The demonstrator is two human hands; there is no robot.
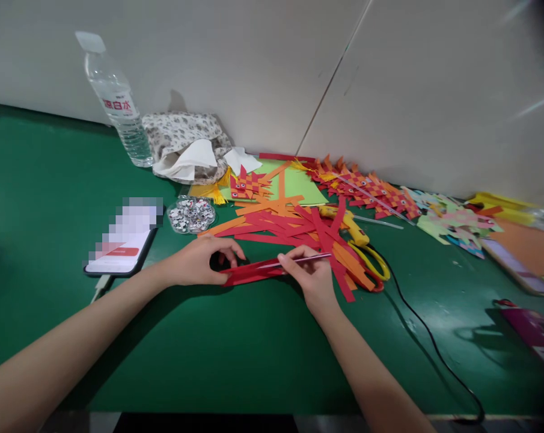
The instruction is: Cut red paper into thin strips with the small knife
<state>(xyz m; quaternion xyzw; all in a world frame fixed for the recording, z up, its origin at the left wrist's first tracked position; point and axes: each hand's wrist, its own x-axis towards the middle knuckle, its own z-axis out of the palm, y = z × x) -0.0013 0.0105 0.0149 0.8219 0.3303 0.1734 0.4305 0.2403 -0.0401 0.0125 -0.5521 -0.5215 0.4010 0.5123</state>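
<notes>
My left hand [199, 261] is curled with its thumb on the left end of a red paper strip [249, 274], which looks folded lengthwise. Between the fingers of my right hand [310, 273] is a slim, shiny, pinkish stick-like tool [319, 257]; whether it is a pen or tweezers I cannot tell. Its thin tip lies along the strip, and the same hand touches the strip's right end. Just beyond both hands is a loose pile of red strips [281, 225] and orange strips [353, 264].
A yellow glue gun [350, 225] with a black cord lies to the right. Woven red-and-orange paper fish [366, 189] line the wall. On the left are a charging phone [122, 237], googly eyes [191, 214] in a clear case, a water bottle [118, 108] and a tissue pouch [186, 129].
</notes>
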